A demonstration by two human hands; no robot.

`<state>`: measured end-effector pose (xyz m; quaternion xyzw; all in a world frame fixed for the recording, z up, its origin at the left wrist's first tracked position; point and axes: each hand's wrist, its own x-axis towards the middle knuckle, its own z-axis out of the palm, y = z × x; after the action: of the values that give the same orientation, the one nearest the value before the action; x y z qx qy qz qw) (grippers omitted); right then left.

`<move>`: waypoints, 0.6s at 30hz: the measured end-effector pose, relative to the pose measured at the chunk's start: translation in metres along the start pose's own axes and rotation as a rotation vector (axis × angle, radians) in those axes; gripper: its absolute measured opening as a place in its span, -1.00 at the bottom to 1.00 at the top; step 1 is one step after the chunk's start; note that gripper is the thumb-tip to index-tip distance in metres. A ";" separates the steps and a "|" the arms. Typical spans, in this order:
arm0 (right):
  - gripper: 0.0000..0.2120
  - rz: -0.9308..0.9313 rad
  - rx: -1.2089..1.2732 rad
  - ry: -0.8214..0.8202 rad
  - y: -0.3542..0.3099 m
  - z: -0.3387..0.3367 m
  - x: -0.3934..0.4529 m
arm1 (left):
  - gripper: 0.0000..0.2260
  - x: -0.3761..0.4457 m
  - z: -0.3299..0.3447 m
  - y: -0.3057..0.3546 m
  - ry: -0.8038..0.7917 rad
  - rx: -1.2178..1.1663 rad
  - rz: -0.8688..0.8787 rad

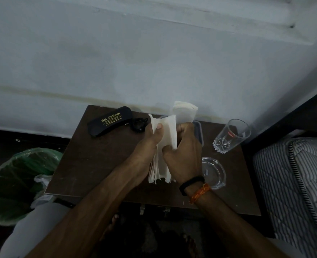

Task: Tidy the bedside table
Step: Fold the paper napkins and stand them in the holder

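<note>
White tissue stack (pixel 165 146) gripped by left hand (pixel 146 148), right hand (pixel 183 157); bare tabletop (pixel 98 164) toward left edge.

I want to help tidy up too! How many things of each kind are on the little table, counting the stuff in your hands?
Glass things: 2, a drinking glass and an ashtray
Black things: 2, a glasses case and a small black object beside it
Stacks of paper napkins: 1, held in both hands
Plastic boxes: 1
Total: 6

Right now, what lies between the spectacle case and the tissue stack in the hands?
In the head view, a small dark object, unclear what, lies between the spectacle case and the tissue stack.
</note>
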<state>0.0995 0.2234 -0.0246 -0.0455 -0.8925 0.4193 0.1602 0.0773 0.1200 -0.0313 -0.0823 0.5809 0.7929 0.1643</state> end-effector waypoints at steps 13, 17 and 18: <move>-0.66 0.018 0.017 0.025 -0.002 0.002 0.003 | -0.62 -0.008 0.003 0.004 -0.041 -0.005 0.018; -0.60 0.013 -0.026 -0.005 0.001 -0.004 0.006 | -0.60 -0.009 0.003 0.008 -0.039 -0.024 0.013; -0.62 0.019 -0.011 -0.006 0.001 -0.005 0.007 | -0.60 -0.010 0.004 0.009 -0.046 -0.013 0.022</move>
<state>0.0944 0.2290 -0.0209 -0.0535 -0.8949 0.4158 0.1531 0.0836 0.1195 -0.0192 -0.0586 0.5728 0.8001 0.1683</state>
